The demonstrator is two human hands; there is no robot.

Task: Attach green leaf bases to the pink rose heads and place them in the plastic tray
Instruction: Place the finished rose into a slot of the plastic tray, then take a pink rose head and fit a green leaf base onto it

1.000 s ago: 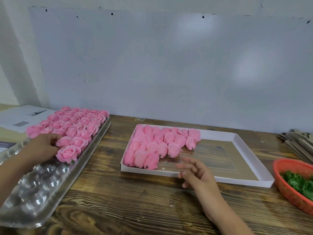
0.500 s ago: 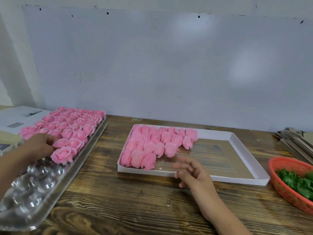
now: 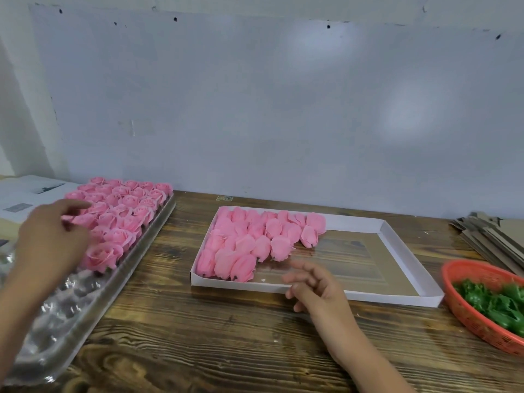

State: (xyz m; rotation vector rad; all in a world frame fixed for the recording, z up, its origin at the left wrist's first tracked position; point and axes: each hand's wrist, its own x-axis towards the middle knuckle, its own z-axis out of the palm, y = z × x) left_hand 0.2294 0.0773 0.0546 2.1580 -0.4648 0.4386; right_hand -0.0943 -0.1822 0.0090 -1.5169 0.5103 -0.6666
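Grainy wooden table [image 3: 226, 336] — ruffled pink rose heads [image 3: 124, 211] in dimpled plastic tray [image 3: 65, 302] — both hands' fingers [image 3: 300, 269] loose, empty.

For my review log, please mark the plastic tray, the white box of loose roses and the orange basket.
plastic tray [image 3: 56, 313]: head view, bare clear cups at near end.
white box [image 3: 312, 292]: head view, front wall.
orange basket [image 3: 470, 321]: head view, near rim.

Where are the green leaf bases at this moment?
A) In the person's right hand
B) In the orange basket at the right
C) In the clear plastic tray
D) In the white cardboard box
B: the green leaf bases lie heaped in the orange basket at the table's right edge, and neither hand holds any.
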